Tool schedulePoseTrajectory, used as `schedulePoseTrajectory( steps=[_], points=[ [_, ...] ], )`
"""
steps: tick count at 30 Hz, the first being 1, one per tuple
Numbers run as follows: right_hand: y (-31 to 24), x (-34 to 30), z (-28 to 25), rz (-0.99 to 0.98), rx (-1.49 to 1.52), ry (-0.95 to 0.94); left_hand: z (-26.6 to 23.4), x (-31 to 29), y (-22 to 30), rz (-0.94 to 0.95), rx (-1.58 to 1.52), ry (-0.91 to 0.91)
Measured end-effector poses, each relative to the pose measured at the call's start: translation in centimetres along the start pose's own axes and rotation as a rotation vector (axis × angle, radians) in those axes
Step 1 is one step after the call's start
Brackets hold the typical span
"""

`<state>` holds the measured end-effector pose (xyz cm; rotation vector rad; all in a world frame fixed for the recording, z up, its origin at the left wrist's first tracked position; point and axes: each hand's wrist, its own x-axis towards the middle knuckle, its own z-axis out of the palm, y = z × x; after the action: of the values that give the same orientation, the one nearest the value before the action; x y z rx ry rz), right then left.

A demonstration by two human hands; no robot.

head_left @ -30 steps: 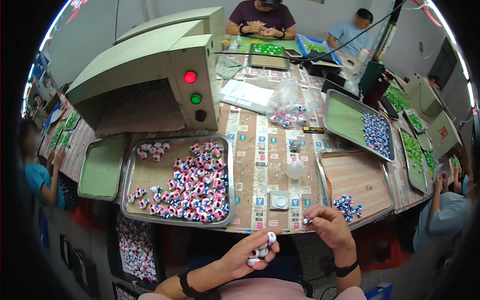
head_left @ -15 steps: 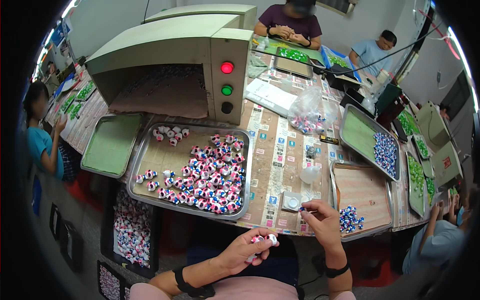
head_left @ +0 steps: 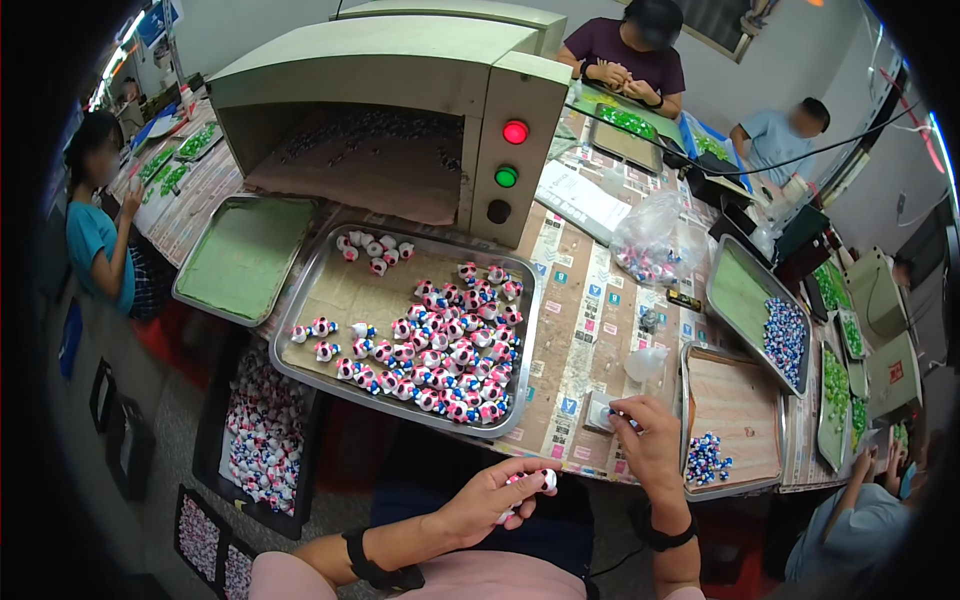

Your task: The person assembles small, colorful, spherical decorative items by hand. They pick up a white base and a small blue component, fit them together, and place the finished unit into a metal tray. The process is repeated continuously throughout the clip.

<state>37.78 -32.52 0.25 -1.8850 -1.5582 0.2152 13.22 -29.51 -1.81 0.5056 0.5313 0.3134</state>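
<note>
My left hand [head_left: 485, 503] is closed around several small white, pink and black figurine heads [head_left: 547, 481], partly hidden by the fingers. My right hand [head_left: 655, 450] pinches a tiny blue figurine part [head_left: 634, 424] at the edge of a small square white dish [head_left: 600, 411] near the table's front edge. Left of the hands, a big metal tray [head_left: 325, 290] holds many finished-looking figurines [head_left: 450, 350] with pink-and-white heads and blue bodies, plus a few plain heads [head_left: 378, 246] at its far end. Right of my right hand, a paper-lined tray [head_left: 735, 395] carries a heap of small blue-and-white bodies [head_left: 707, 460].
A tunnel-shaped machine [head_left: 370, 75] with red and green lights stands behind the big tray. Beside it lies a green-lined tray [head_left: 245, 258]. A plastic bag [head_left: 655, 240], a translucent bulb-shaped item [head_left: 645, 363] and a tilted tray [head_left: 740, 280] are farther right. Other people work around.
The view has shifted, so the table things appear farther right. My right hand has brought the small blue part to the white dish; my left hand keeps its hold on the heads.
</note>
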Motion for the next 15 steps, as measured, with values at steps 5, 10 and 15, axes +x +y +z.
schedulePoseTrajectory(
  steps=[5, 10, 15],
  points=[
    [-0.4, -0.1, -0.2, -0.027, 0.023, 0.017, 0.1, 0.4, 0.5, 0.007, 0.036, 0.015],
    [-3.2, -1.4, -1.3, 0.08, 0.245, 0.01, 0.5, 1.1, 0.5, 0.027, -0.007, 0.031],
    [-5.1, -3.6, -1.5, 0.137, 0.563, -0.119, 0.7, 1.3, 0.5, 0.041, -0.015, 0.055]
  ],
)
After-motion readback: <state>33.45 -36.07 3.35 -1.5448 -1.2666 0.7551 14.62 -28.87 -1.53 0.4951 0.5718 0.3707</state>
